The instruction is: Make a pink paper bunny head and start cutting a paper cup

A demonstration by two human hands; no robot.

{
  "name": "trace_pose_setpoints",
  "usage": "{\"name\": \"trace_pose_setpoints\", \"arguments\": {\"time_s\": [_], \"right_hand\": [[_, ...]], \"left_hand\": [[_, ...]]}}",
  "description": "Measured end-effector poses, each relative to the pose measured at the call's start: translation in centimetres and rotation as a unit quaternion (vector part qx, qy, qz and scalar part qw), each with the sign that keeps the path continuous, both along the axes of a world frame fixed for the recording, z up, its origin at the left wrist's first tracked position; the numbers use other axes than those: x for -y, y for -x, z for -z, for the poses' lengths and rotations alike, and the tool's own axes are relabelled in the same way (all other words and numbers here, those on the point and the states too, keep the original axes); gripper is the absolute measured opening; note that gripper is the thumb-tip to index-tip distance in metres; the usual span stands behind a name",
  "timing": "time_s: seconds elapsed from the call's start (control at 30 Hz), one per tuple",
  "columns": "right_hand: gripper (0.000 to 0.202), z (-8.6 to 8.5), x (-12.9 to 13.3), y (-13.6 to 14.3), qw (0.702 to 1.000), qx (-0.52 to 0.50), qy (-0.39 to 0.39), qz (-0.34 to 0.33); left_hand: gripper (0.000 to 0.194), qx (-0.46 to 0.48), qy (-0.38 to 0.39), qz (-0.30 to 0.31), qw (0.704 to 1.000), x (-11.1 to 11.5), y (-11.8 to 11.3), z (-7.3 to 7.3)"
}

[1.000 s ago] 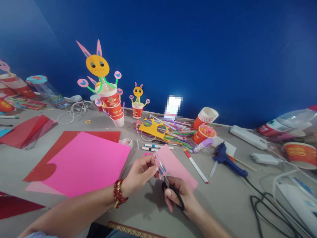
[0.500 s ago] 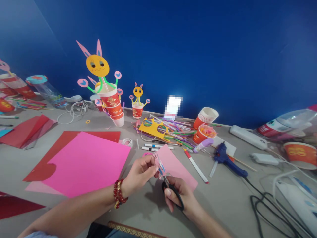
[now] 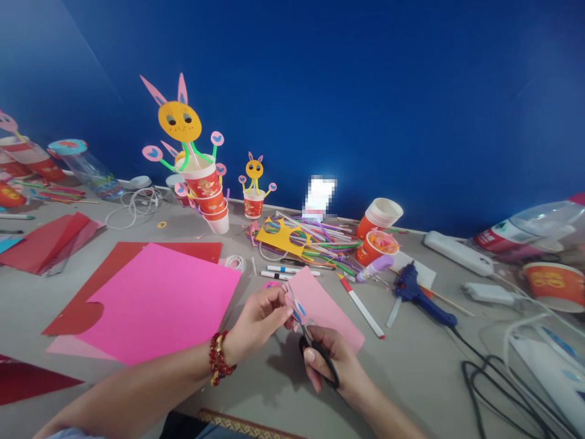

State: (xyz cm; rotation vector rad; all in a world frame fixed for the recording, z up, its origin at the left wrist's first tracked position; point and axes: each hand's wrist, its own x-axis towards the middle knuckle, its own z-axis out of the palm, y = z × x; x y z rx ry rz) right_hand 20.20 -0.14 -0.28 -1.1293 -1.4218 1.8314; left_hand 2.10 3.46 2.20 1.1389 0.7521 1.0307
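Observation:
My left hand, with red beads round its wrist, pinches a small pink paper piece with blue marks. The fingers of my right hand are wrapped round the handles of black-handled scissors. Their blades reach up to the small piece, by my left fingertips; whether they touch the paper's edge is hard to tell. Beneath and behind the blades, a light pink sheet lies flat on the grey table.
Bright pink paper over red paper lies at the left. Behind are stacked cups with a yellow rabbit face, pipe cleaners and yellow cut-out paper. At the right are a red-capped marker, a blue glue gun and cables.
The scissors' blades have shifted very slightly against the small pink piece. Both hands keep nearly the same place and grip.

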Motion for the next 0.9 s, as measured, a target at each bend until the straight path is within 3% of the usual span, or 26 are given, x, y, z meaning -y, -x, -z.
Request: {"name": "trace_pose_setpoints", "arguments": {"time_s": [0.9], "right_hand": [[0.062,0.24,-0.09,0.08,1.0,0.015,-0.009,0.001]], "left_hand": [[0.033,0.008,0.002,-0.005,1.0,0.02,-0.03,0.12]]}}
